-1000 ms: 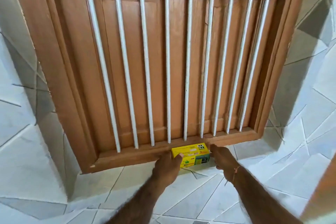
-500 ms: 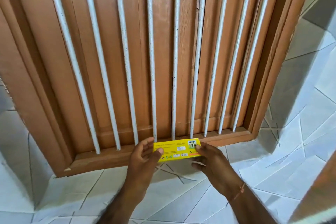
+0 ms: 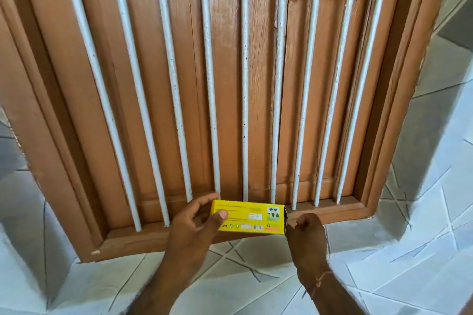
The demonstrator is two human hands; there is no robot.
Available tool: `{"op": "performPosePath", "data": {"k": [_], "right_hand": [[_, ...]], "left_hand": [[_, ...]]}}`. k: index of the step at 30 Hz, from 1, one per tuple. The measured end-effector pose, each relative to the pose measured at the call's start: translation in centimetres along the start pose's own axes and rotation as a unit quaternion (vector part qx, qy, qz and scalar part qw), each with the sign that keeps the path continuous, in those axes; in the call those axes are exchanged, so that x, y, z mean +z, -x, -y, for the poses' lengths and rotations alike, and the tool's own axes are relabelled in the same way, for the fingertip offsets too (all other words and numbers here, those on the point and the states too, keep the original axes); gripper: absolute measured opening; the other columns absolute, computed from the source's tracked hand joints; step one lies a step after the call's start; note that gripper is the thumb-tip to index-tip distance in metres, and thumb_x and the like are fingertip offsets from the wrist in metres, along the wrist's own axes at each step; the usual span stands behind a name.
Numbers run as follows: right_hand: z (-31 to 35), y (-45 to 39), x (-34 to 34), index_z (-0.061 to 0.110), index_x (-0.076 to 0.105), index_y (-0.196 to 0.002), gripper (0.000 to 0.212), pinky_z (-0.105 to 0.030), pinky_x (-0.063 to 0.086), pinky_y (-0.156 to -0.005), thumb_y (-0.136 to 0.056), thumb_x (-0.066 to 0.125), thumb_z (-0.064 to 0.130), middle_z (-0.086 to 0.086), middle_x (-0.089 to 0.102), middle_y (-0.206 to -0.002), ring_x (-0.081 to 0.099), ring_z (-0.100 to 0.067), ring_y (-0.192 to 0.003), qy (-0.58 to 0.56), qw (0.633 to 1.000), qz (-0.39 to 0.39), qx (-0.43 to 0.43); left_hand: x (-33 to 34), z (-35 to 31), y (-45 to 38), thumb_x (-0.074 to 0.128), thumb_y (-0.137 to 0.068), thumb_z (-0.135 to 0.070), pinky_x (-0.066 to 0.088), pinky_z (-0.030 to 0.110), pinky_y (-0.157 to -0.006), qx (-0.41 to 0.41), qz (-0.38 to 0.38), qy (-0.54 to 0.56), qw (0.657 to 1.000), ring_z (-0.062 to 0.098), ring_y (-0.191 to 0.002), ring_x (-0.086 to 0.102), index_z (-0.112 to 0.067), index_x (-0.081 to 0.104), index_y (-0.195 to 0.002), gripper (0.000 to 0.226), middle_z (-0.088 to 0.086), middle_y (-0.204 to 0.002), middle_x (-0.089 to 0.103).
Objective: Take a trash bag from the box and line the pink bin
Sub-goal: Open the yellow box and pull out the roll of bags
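- Two hands meet on one small carton; nothing else in view belongs to the task, and the pink bin is not in the frame.
- At 9 o'clock of the carton, the left hand (image 3: 194, 225) holds the box (image 3: 249, 217) by its left end, thumb across the printed front and fingers curled behind the top edge. The grip is narrow and firm on the cardboard.
- The box sits in the lower middle of the view, lifted in front of the window sill (image 3: 158, 236), long side level. It is a slim yellow cardboard oblong with crisp corners, small print, a barcode and a recycling mark.
- At 3 o'clock of the box, the right hand (image 3: 305, 231) is curled into a loose fist, knuckles touching or just beside the end flap. I cannot tell whether the fingers pinch the flap or only rest against it.
- Risk, as I judge it: thin card may tear if the flap is pulled askew, and the slippery bags inside could come out in a bunch, or the one-handed hold could let the box twist.
- Behind, white metal bars (image 3: 244, 84), round and speckled, stand before a brown wooden shutter (image 3: 225, 59) with a visible grain; the tiled wall (image 3: 422, 263) at 4 o'clock is pale and glossy.
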State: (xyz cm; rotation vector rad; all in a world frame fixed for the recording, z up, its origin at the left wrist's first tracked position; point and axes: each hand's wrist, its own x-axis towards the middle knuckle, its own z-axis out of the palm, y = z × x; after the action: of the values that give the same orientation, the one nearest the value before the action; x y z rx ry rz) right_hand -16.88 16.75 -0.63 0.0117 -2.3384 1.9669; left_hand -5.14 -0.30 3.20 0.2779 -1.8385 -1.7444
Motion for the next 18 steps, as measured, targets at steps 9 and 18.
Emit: {"op": "performPosePath", "data": {"k": [9, 18], "right_hand": [[2.8, 2.0, -1.6, 0.013, 0.063, -0.088, 0.017, -0.041, 0.045, -0.083, -0.093, 0.047, 0.016, -0.008, 0.073, -0.088, 0.064, -0.023, -0.084, -0.276, 0.931, 0.216, 0.106], [2.7, 2.4, -1.7, 0.018, 0.062, -0.095, 0.019, -0.039, 0.039, -0.077, -0.084, 0.063, 0.034, -0.005, 0.074, -0.092, 0.062, -0.022, -0.089, -0.285, 0.932, 0.19, 0.118]], "left_hand": [[0.0, -2.1, -0.6, 0.074, -0.082, -0.016, 0.057, 0.021, -0.074, 0.041, 0.019, -0.055, 0.997, 0.014, -0.094, 0.072, -0.027, 0.067, -0.109, 0.03, 0.002, -0.1, 0.075], [-0.3, -2.2, -0.3, 0.074, -0.082, -0.017, 0.058, 0.03, -0.081, 0.026, 0.031, -0.04, 0.998, 0.018, -0.095, 0.072, -0.026, 0.067, -0.11, 0.03, 0.004, -0.099, 0.076]]}}
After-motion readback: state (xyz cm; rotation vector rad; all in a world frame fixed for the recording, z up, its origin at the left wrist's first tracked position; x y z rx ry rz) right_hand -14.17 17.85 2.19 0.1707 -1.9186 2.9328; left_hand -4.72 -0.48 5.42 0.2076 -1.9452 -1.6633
